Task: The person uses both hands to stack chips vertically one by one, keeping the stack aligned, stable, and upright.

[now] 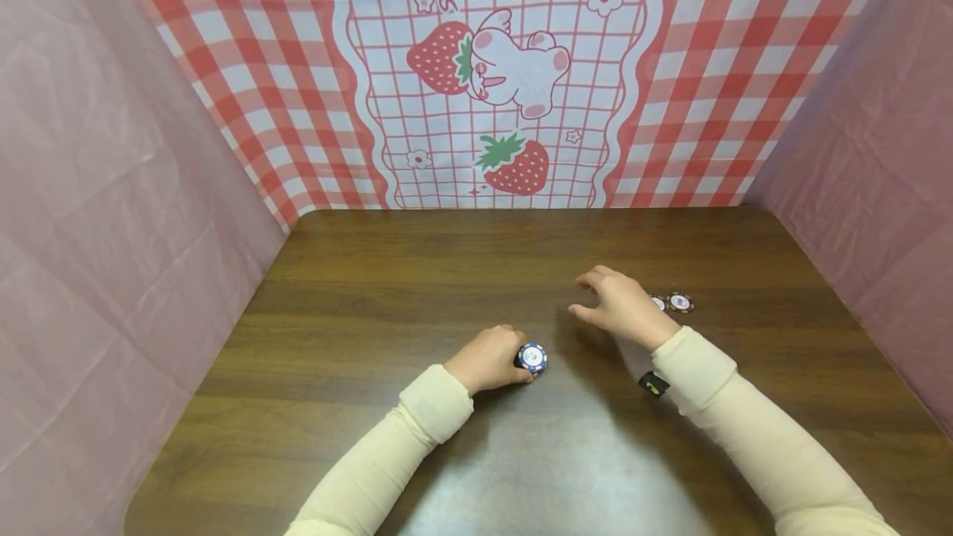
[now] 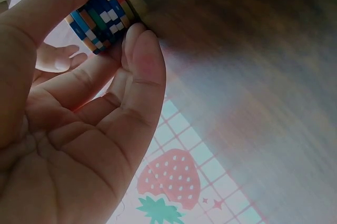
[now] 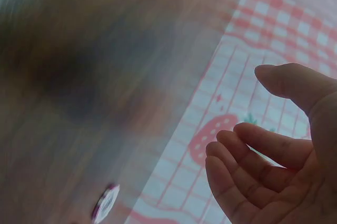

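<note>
My left hand (image 1: 487,358) grips a short stack of poker chips (image 1: 532,358) near the middle of the wooden table, thumb on the near side and fingers behind it. A blue-and-white chip tops the pile. In the left wrist view the stack's edge (image 2: 102,16) shows layers of blue, green, orange and red between thumb and fingers. Farther right, my right hand (image 1: 621,304) hovers over the table with nothing in it, thumb apart from the loosely bent fingers. Just beyond its wrist lie two dark-rimmed poker chips, one in full view (image 1: 681,303) and the other (image 1: 658,303) partly hidden.
The brown wooden table (image 1: 357,271) has rounded far corners. Behind it hangs a red-and-white checked cloth (image 1: 283,89) with strawberries, and pink cloth drapes (image 1: 97,230) close off both sides. A dark band (image 1: 654,385) sits at my right wrist.
</note>
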`<state>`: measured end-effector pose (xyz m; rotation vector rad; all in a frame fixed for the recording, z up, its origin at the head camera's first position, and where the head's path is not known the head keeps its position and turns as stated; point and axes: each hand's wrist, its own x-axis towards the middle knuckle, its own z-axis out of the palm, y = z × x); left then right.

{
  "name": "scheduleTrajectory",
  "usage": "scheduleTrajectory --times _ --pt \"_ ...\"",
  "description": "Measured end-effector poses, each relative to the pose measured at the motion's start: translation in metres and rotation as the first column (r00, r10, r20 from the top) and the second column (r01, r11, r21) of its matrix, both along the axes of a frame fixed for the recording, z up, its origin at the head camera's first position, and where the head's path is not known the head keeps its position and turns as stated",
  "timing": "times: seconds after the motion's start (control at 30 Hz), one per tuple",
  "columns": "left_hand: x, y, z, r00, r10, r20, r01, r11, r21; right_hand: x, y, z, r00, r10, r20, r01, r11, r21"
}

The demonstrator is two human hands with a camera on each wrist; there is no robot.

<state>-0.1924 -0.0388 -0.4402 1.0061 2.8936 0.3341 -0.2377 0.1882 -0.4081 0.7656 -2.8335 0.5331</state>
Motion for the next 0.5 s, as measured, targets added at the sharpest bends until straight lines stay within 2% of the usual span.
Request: scheduleTrajectory --times 0.17,0.5 --pt "0.0 0.0 -0.001 1.0 -0.006 -0.007 0.006 1.0 -0.003 -0.013 0.014 -0.001 0.998 -0.068 0.011 0.067 0.998 0.02" --pt "0.0 0.0 -0.001 1.0 -0.013 -0.015 0.013 1.0 0.0 -0.032 0.035 -0.004 0.98 -0.163 0.111 0.15 0.982 0.114"
